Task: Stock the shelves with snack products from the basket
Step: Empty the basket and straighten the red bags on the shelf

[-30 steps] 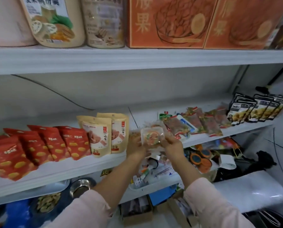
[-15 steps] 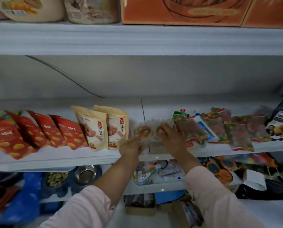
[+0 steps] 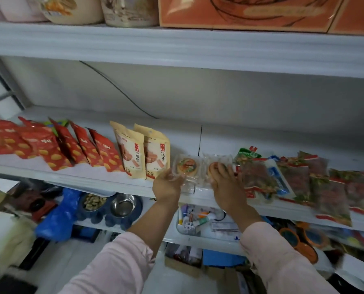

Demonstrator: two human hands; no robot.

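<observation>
**A:** Where do the snacks sit?

**B:** At the front of the middle shelf [image 3: 87, 178], in the centre of the frame. Two clear-wrapped packs lie side by side. The left snack pack [image 3: 186, 165] shows a round pastry with a coloured topping. The right snack pack [image 3: 217, 159] is partly covered.

**A:** Covered by what?

**B:** The right hand [image 3: 227, 187]. It lies on top with its fingers [image 3: 223, 169] straight and spread, pressing on the wrapper and gripping nothing.

**A:** And the other one?

**B:** The left hand [image 3: 167, 184] is at the near left corner of the left snack pack, fingers bent against the clear wrapper. Blur hides whether they pinch it.

**A:** What flanks the packs?

**B:** Toward frame left, two tan pouches [image 3: 138, 153] stand upright just beside the left snack pack. Beyond them a row of red packets [image 3: 70, 149] leans back. Toward frame right, flat packets of dark dried food [image 3: 259, 179] overlap one another. The nearest lies just beside the right hand.

**A:** Above and below?

**B:** The upper shelf [image 3: 176, 47] crosses the top of the frame, with orange cartons [image 3: 251, 11] at upper right and pale tubs [image 3: 75, 9] at upper left. At lower left sit a steel bowl [image 3: 122, 205], a bowl of nuts [image 3: 93, 202] and a blue bag [image 3: 58, 217]. Under the hands is a white tray [image 3: 177, 228] of small tubes. Pink sleeves [image 3: 117, 268] cover both forearms at the bottom.
</observation>
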